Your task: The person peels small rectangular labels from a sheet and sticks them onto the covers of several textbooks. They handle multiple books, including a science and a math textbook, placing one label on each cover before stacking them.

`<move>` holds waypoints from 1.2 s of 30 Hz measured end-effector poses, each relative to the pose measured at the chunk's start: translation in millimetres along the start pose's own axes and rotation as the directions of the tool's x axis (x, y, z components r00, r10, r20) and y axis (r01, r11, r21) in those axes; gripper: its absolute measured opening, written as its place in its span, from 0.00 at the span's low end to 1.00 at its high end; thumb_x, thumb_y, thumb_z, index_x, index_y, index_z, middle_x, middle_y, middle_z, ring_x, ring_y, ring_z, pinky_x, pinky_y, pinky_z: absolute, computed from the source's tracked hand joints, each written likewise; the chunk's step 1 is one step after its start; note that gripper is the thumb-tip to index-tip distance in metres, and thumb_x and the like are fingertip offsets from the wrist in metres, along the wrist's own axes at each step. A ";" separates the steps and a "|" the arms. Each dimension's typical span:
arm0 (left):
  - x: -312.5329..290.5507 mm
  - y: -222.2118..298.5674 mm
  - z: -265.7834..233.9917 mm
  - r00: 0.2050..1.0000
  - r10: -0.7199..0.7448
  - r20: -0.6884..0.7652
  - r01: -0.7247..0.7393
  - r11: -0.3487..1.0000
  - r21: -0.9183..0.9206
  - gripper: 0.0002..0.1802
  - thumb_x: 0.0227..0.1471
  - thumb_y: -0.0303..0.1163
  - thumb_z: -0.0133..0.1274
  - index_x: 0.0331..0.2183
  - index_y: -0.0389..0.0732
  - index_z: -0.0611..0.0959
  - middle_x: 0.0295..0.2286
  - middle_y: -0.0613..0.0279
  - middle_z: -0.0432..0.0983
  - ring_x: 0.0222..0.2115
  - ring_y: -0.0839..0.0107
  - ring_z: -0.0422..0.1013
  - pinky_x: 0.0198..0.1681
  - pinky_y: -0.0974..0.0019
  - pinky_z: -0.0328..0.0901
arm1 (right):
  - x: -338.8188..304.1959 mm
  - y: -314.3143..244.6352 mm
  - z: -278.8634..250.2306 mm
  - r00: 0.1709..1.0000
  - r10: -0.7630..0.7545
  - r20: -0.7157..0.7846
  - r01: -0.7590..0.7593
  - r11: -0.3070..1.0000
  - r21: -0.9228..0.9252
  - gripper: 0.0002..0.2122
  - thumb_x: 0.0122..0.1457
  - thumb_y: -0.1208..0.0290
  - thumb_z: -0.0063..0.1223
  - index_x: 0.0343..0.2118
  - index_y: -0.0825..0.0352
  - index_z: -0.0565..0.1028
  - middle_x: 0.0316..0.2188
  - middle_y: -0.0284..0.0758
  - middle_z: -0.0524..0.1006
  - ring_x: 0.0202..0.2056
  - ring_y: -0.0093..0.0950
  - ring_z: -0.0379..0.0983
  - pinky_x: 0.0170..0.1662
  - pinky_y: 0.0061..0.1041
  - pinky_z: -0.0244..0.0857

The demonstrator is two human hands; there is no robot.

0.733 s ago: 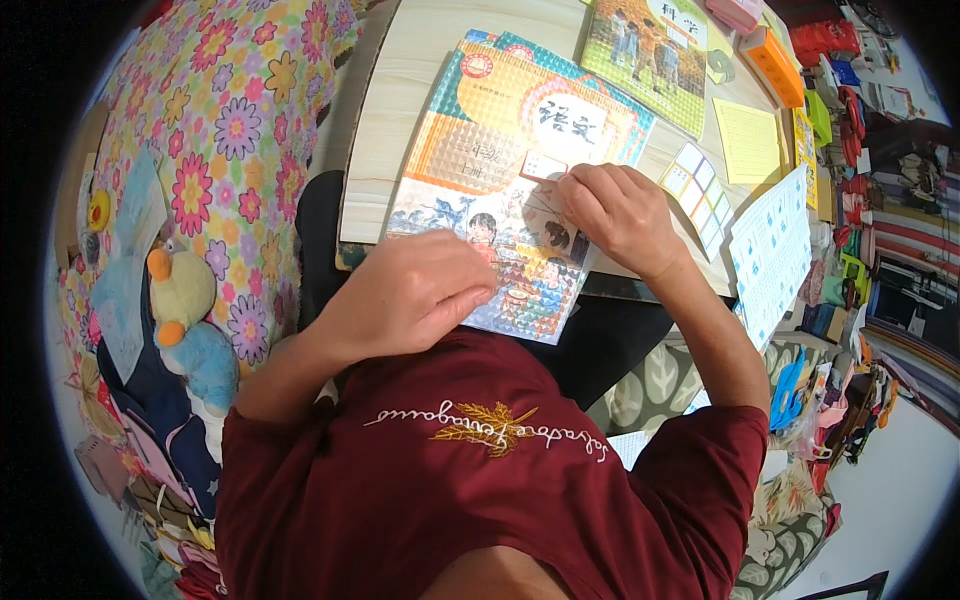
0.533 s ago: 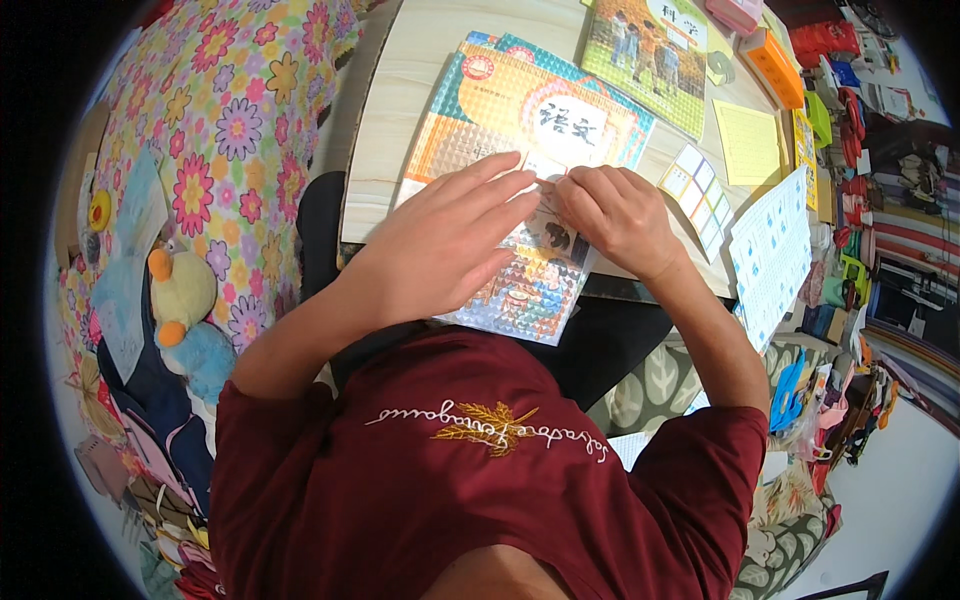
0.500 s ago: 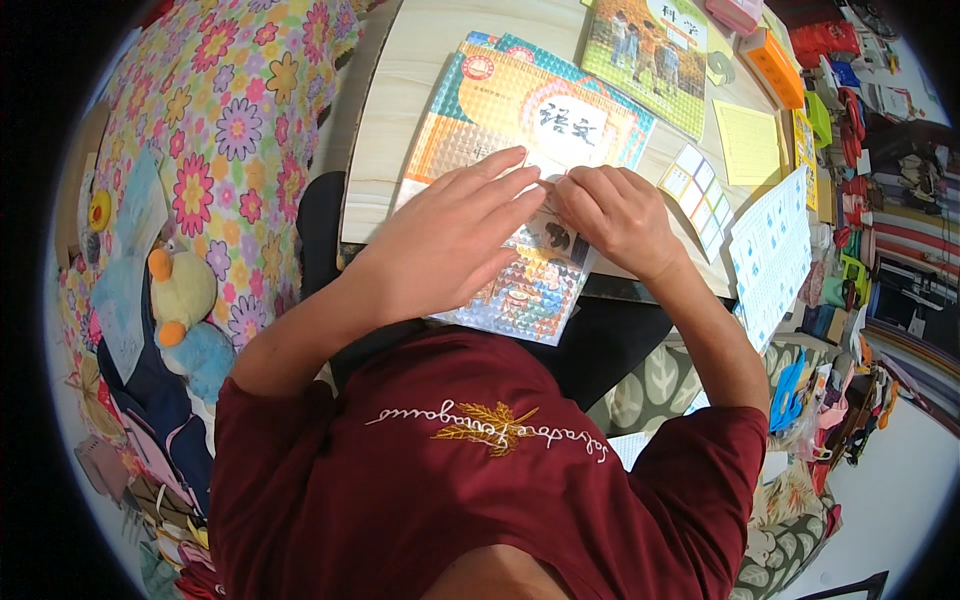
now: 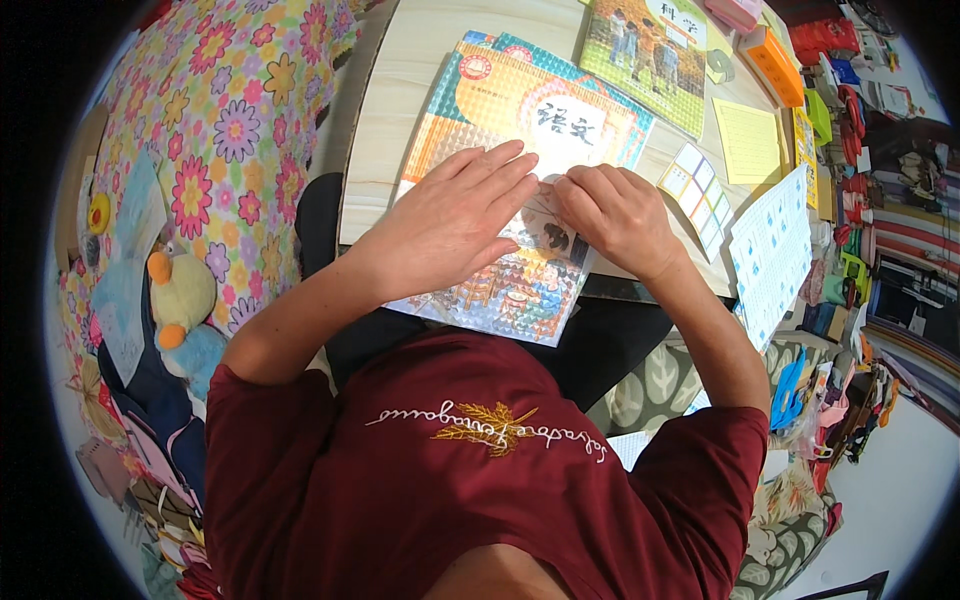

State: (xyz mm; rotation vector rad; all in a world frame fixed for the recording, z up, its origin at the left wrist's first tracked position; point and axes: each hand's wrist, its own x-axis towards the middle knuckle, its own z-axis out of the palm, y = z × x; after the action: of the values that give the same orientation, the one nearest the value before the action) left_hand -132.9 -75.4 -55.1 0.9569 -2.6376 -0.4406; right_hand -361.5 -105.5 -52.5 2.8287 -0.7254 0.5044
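Observation:
A textbook (image 4: 490,105) in a shiny, patterned clear cover lies tilted at the near edge of the table, with its lower part overhanging towards my lap. Stretched out flat across its middle is my left hand (image 4: 445,215), palm down. My right hand (image 4: 620,215) rests on the right side of the cover, fingers curled and thumb tucked in. What its fingertips pinch, close to the left fingertips, is hidden. Other teal-edged books (image 4: 520,48) show from beneath this one.
A green textbook (image 4: 645,75) lies at the far side. To the right are a label sheet (image 4: 700,195), a yellow lined sheet (image 4: 752,140), an orange box (image 4: 772,65) and blue-printed paper (image 4: 772,255). A floral-covered bed (image 4: 240,130) with a plush duck (image 4: 185,285) stands left.
My left hand has slid a little to the left across the cover, uncovering more of the picture below. My right hand stays in nearly the same spot.

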 end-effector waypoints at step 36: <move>-10.9 -11.0 -1.8 0.990 0.122 0.071 -0.115 0.989 -0.093 0.31 0.48 0.36 0.52 0.52 0.34 0.65 0.54 0.52 0.57 0.56 0.60 0.54 0.58 0.58 0.50 | -18.5 -36.1 -20.8 0.848 0.450 0.281 -0.458 0.888 -0.042 0.30 0.52 0.50 0.48 0.52 0.68 0.65 0.56 0.37 0.62 0.59 0.31 0.54 0.60 0.42 0.41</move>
State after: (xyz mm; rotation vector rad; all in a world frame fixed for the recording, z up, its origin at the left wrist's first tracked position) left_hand -118.0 -76.6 -59.6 0.7661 -2.7000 -0.5701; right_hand -364.7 -61.1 -43.1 2.7731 -1.4768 0.1622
